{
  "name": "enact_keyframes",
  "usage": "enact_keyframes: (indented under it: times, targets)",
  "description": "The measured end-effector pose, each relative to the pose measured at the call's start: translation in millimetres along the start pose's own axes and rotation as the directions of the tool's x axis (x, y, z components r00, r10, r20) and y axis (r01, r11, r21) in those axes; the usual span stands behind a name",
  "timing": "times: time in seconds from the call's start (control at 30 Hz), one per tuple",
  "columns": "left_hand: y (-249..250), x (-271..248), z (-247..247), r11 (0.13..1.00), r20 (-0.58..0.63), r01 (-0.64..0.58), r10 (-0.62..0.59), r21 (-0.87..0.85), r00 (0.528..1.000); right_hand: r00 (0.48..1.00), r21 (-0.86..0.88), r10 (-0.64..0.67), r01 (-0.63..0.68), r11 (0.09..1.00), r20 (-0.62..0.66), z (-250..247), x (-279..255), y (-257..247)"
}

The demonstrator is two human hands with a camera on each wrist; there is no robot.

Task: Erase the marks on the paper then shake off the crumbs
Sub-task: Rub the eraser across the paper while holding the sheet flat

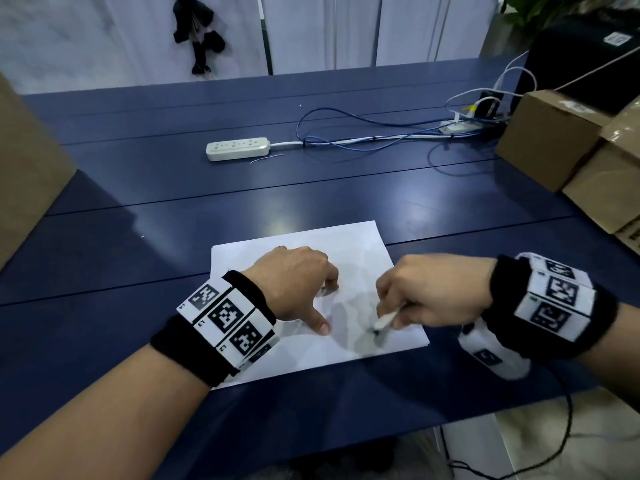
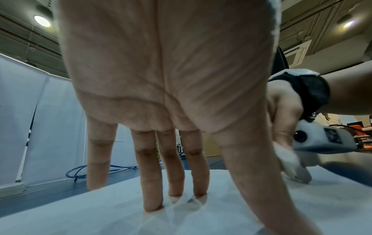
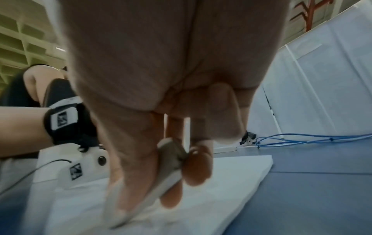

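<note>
A white sheet of paper lies on the dark blue table near its front edge. My left hand stands on the sheet with straight fingers, fingertips and thumb pressing the paper down. My right hand pinches a white eraser whose dark tip touches the sheet near its front right corner. In the right wrist view the eraser sits between thumb and fingers, slanted down onto the paper. Marks and crumbs are too faint to make out.
A white power strip with blue and white cables lies farther back. Cardboard boxes stand at the right, another box at the left edge. A black cord hangs off the table's front right.
</note>
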State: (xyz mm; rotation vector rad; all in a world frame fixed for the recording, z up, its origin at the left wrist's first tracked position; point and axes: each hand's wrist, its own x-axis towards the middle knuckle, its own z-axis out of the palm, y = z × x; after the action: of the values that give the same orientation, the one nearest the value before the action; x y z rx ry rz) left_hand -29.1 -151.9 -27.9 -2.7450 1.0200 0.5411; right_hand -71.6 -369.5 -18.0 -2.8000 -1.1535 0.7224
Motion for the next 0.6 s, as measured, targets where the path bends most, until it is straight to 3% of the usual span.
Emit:
enact_keyframes:
  times: [0.1,0.17,0.27,0.37,0.43,0.53,0.6]
  targets:
    - [0.9,-0.5,-0.5,1.0,0.001,-0.002,0.002,-0.001,1.0,0.978,-0.004,0.18,-0.182,0.983,-0.104,-7.6,18.3,17.7]
    - [1.0,-1.1,-1.0,1.0,-0.001,-0.003,0.003,-0.012,1.0,0.947,-0.074,0.232,-0.254,0.964,-0.222,-12.8,26.5,29.8]
    - [0.5,-0.9,-1.1,1.0,0.006,0.004,-0.004,-0.008,1.0,0.954,-0.204,0.168,-0.221,0.954,-0.246,-5.8,20.6,21.1]
    - [0.1,0.3,0.1,1.0,0.003,0.008,-0.008,-0.004,1.0,0.992,-0.126,0.013,-0.029,0.992,-0.125,5.1,-0.2,-0.4]
    - [0.1,0.4,0.5,1.0,0.003,0.002,-0.002,-0.006,1.0,0.998,-0.047,-0.026,0.023,0.999,-0.057,1.2,-1.6,-1.7]
    - [1.5,-0.1,-0.3,1.0,0.004,-0.008,0.008,-0.007,1.0,0.982,-0.045,0.15,-0.156,0.987,-0.115,-8.5,18.4,19.3]
    - [1.2,-0.7,-1.2,1.0,-0.001,-0.013,0.013,-0.006,1.0,0.961,-0.106,0.196,-0.219,0.97,-0.195,-9.0,26.0,31.0]
